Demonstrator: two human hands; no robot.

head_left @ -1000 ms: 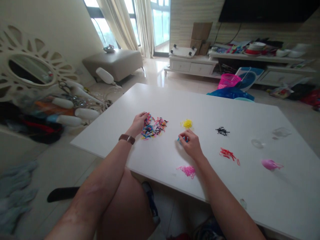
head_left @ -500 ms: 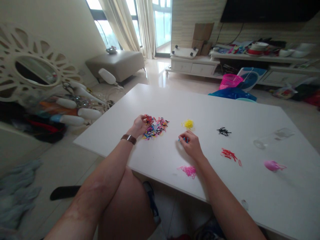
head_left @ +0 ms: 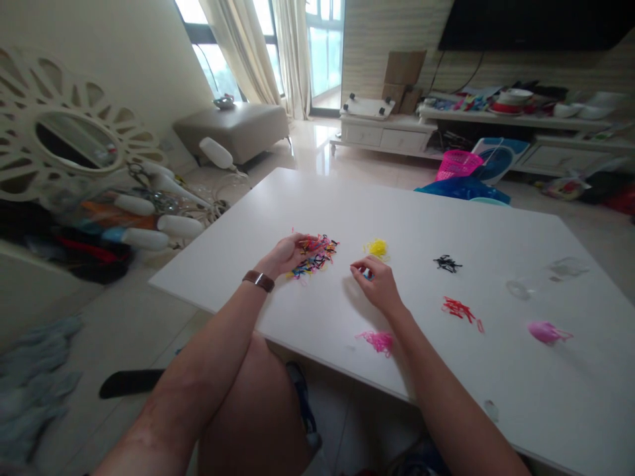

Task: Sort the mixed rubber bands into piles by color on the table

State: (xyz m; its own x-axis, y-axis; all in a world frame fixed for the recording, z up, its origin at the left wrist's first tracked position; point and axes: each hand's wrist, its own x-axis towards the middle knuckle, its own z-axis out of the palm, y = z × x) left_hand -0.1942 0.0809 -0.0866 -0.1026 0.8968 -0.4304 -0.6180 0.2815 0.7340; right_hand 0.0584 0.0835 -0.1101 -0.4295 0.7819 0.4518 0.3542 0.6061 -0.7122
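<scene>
A mixed heap of small coloured rubber bands [head_left: 317, 254] lies on the white table [head_left: 337, 198]. My left hand [head_left: 290, 253], with a brown watch strap on its wrist, reaches into the heap's left side, fingers stretched out and apart. To the right of the heap, my right hand [head_left: 377, 281] is closed, thumb and fingers curled together. Blue bits show inside its curl; the fingers partly hide them. Just behind this hand sits a yellow rubber band pile [head_left: 378, 248]. A pink rubber band pile [head_left: 380, 342] lies nearer me, beside my right forearm.
Farther right are a black rubber band pile [head_left: 448, 264] and a red rubber band pile [head_left: 461, 309]. A pink pouch-like object [head_left: 546, 332] and a clear container [head_left: 520, 288] lie at the right. Beyond the table stands a pink basket [head_left: 459, 164].
My left hand has turned and lowered over the heap, its fingers straighter, and the bands it had gathered lie spread there. My right hand has shifted slightly and stays closed.
</scene>
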